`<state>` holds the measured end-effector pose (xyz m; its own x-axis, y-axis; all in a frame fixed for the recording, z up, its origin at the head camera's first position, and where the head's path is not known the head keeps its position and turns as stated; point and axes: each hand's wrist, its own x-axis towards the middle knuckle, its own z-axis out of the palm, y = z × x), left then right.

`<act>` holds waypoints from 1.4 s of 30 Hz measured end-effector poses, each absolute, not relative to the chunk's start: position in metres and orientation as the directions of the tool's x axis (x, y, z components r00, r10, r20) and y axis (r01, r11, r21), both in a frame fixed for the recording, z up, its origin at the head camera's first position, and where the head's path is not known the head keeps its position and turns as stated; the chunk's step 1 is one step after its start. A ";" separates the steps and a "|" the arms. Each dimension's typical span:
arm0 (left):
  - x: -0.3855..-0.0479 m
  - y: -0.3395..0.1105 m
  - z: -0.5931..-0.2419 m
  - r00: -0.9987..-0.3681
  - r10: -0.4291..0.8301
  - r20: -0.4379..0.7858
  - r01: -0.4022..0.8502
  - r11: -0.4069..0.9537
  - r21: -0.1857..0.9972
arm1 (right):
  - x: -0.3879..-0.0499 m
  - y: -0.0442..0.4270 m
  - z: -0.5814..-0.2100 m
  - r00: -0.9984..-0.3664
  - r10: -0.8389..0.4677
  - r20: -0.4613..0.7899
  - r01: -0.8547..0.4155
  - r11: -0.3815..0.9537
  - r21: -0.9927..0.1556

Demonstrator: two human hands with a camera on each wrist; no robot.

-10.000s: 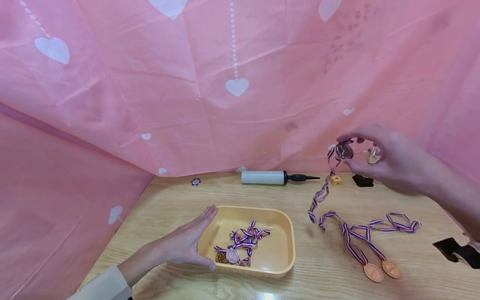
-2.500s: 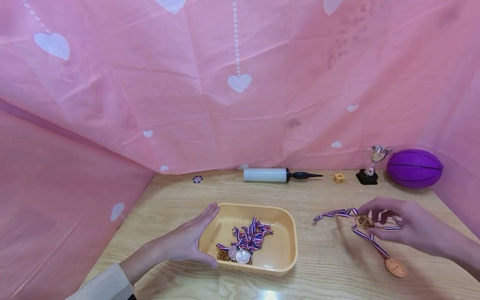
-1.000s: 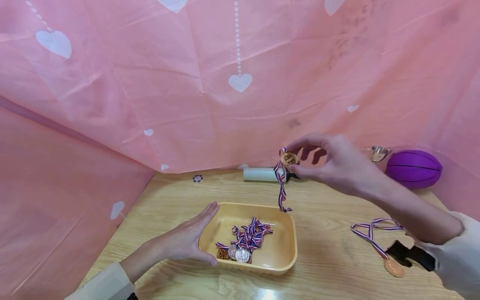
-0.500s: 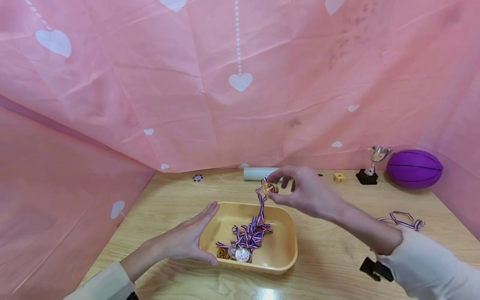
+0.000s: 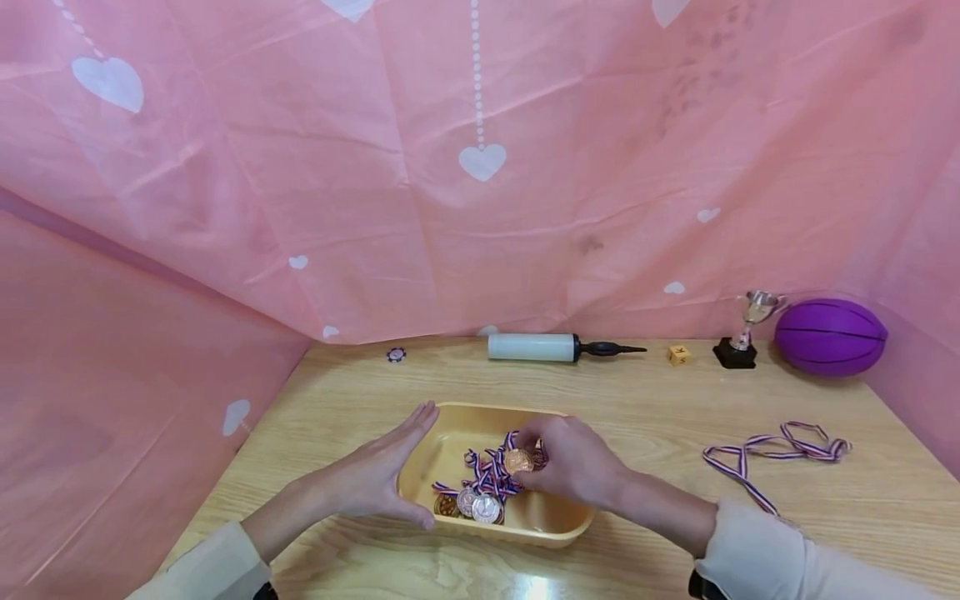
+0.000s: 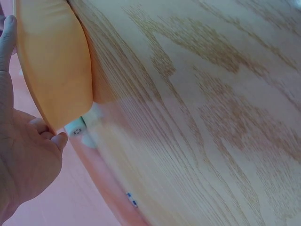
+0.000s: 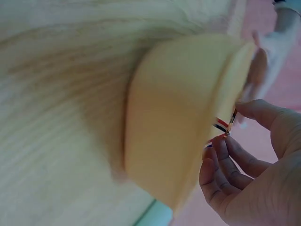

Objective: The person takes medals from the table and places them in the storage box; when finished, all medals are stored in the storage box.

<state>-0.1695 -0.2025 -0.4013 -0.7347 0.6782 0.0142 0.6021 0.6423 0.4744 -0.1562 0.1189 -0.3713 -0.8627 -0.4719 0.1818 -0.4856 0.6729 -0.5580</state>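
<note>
My right hand pinches a gold-coloured medal by its edge, low inside the yellow plastic tub. In the right wrist view the medal shows edge-on between thumb and fingers, with a bit of striped ribbon. Silver medals and a gold one lie in the tub's front left, under a heap of red, white and blue ribbons. My left hand rests against the tub's left side, fingers and thumb extended. In the left wrist view its fingers touch the tub's rim.
On the right of the table lies another striped ribbon; my sleeve hides its medal. Along the back stand a hand pump, a yellow letter cube, a small trophy, a purple ball and a poker chip.
My right hand took a gold medal from the right of the table, carried it left and lowered it into the tub. More medals lie in the tub than ten seconds ago. My left hand stayed put.
</note>
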 end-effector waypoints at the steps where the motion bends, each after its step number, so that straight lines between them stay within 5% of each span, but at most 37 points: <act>1: -0.170 -0.203 -0.401 -0.735 0.678 0.016 0.603 0.643 0.472 | -0.155 0.117 -0.376 -0.862 -0.472 0.185 -0.490 0.683 -0.542; 21: -0.169 -0.202 -0.400 -0.734 0.679 0.005 0.597 0.641 0.483 | -0.146 0.104 -0.406 -0.805 -0.556 0.208 -0.590 0.708 -0.390; 30: -0.169 -0.202 -0.399 -0.737 0.676 0.004 0.594 0.644 0.483 | -0.148 0.119 -0.383 -0.866 -0.483 0.130 -0.480 0.729 -0.488; 42: -0.169 -0.203 -0.400 -0.742 0.670 -0.010 0.578 0.648 0.497 | -0.161 0.179 -0.353 -0.869 -0.427 0.250 -0.493 0.709 -0.505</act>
